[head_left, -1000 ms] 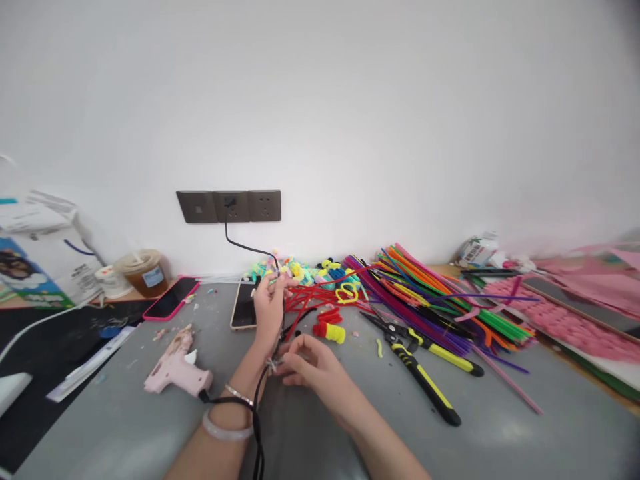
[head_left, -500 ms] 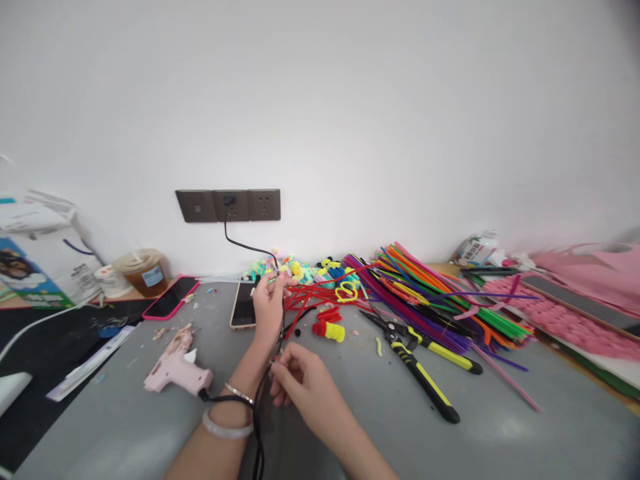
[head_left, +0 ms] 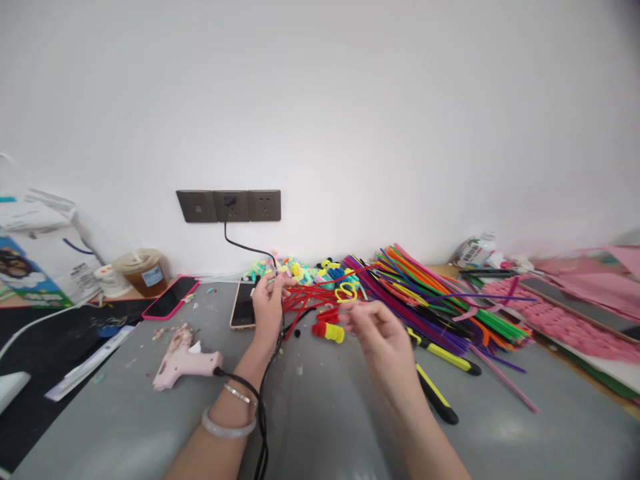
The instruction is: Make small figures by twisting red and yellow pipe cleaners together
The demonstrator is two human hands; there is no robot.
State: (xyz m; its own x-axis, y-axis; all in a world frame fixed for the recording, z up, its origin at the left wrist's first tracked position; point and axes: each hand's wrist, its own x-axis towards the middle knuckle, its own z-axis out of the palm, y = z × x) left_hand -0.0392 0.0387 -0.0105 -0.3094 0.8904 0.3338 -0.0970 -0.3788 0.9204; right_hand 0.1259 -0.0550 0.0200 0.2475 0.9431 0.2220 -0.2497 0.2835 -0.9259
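My left hand is closed in a pinch over the black cord and a heap of small fuzzy pieces; what its fingertips hold is too small to make out. Two bracelets circle that wrist. My right hand hovers beside a red-and-yellow coiled pipe cleaner piece, fingers bent and tips blurred, so its grip is unclear. Just beyond those tips lies a looped yellow pipe cleaner. The pliers' yellow-and-black handles show past my right hand, which hides their jaws.
A pink glue gun lies at left, its cord running under my left wrist. Two phones, a drink cup and a bundle of colored pipe cleaners rest about the grey table. The wall socket holds a plug.
My right hand has left the cord near my left forearm and moved right and farther out, now covering the pliers' jaws. The glue gun has shifted slightly right. My left hand stays put.
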